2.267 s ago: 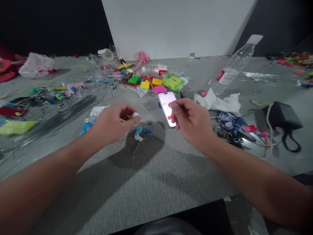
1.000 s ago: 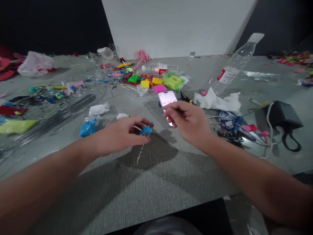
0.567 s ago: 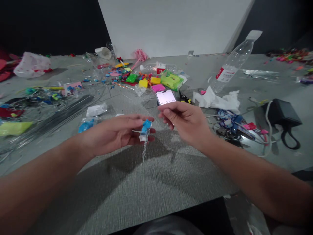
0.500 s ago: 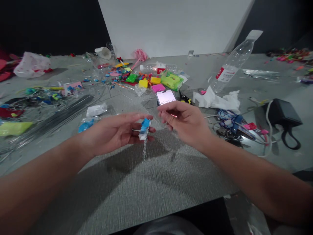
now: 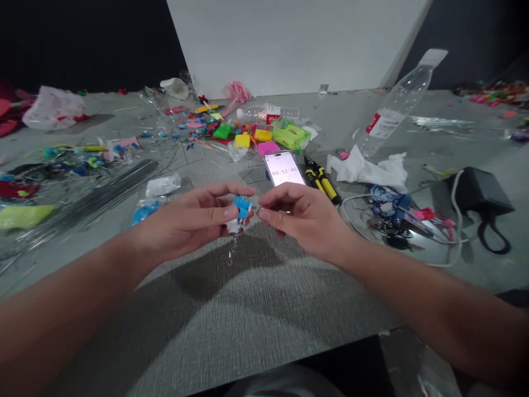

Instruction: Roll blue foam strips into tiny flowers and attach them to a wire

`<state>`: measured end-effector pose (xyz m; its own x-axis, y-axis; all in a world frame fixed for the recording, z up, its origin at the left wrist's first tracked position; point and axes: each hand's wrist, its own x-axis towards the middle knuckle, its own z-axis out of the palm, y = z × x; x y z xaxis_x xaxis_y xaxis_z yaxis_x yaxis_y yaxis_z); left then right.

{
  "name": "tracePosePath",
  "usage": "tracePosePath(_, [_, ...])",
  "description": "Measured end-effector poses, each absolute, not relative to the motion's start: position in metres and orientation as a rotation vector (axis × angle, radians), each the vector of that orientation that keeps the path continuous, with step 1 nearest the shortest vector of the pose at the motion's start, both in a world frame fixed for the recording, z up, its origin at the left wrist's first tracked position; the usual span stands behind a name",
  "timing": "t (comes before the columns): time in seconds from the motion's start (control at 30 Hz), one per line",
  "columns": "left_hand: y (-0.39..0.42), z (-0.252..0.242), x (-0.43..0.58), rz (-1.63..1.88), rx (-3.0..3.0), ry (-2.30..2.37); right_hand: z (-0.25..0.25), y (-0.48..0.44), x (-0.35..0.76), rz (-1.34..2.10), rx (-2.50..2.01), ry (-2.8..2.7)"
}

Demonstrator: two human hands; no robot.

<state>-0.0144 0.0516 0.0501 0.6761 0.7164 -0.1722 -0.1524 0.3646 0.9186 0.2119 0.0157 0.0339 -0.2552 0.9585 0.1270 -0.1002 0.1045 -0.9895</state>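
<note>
A small blue and white clay-like piece (image 5: 242, 208) sits in my left hand (image 5: 202, 216), pinched between the thumb and fingers. From its lower end a thin, shiny twisted strand (image 5: 230, 256) hangs down over the grey mat. Just right of the piece, the thumb and forefinger of my right hand (image 5: 295, 215) are pressed together; what they hold, if anything, is too small to make out. Beyond my right hand lies a phone (image 5: 285, 169) with a running timer on its screen.
Yellow and black pliers (image 5: 322, 179) lie beside the phone. An upright, tilted plastic bottle (image 5: 384, 118), crumpled tissue (image 5: 367, 168), a black charger (image 5: 479, 197) and cables are at right. Colourful clay packets (image 5: 263, 135) lie behind; dark wires (image 5: 99, 201) are at left.
My left thumb has closed onto the blue and white piece, which has turned and shifted slightly left. My right hand has moved a little left and down, uncovering more of the phone and pliers.
</note>
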Motion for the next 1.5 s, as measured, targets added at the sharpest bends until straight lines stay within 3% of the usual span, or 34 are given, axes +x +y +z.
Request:
tracePosePath(0.27, [0.051,0.046,-0.015,0.606,1.135,0.655,0.036,0.007,0.204,1.203,-0.964,-1.425])
tracePosePath(1.5, [0.028,0.048,0.001,0.822,1.03,0.704,0.037,-0.001,0.197,1.461,-0.906,-1.167])
